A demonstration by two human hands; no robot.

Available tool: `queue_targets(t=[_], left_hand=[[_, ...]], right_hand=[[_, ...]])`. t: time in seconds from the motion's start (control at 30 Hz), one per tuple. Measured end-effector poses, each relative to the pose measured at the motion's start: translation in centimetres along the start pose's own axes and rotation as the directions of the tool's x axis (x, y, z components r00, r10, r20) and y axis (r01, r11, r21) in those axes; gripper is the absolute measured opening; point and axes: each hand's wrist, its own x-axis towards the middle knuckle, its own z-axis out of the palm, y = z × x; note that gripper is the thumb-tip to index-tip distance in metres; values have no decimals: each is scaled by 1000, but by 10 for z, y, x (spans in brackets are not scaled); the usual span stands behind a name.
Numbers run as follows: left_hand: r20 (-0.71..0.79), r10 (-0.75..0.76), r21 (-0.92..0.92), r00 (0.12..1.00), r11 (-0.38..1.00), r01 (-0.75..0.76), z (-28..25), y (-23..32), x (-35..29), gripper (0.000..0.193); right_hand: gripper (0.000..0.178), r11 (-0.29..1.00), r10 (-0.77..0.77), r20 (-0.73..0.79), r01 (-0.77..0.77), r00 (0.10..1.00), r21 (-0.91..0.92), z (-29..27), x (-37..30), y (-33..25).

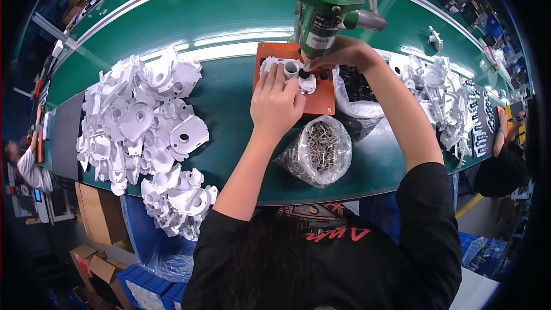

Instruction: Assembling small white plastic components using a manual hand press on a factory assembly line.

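On an orange fixture plate (325,101) lies a white plastic part (291,69) with a round, upright collar. My left hand (275,100) rests on this part with its fingers stretched out over it. Coming in from the right, my right hand (344,54) reaches under the head of a green press (321,20). Its fingertips are pinched at a small black round piece (303,73) beside the collar, on the white part. The hand and the press head partly hide that contact.
A large heap of white plastic parts (138,117) covers the left side; another heap (439,89) lies right. Near me stands a clear bag of metal pins (324,146). A bag of black pieces (356,83) sits beside the plate. Other people work at both edges.
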Motion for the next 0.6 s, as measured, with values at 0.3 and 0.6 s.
queue_targets(t=[0.3,0.6], left_hand=[[4,-23,-20,1000,1000,23,-2,-3,-2,15],[23,-64,-55,998,996,65,-6,-7,-6,18]], right_hand=[[18,1000,11,3,-11,1000,25,10,1,-6],[40,741,158,-681,370,715,560,-83,-3,-16]])
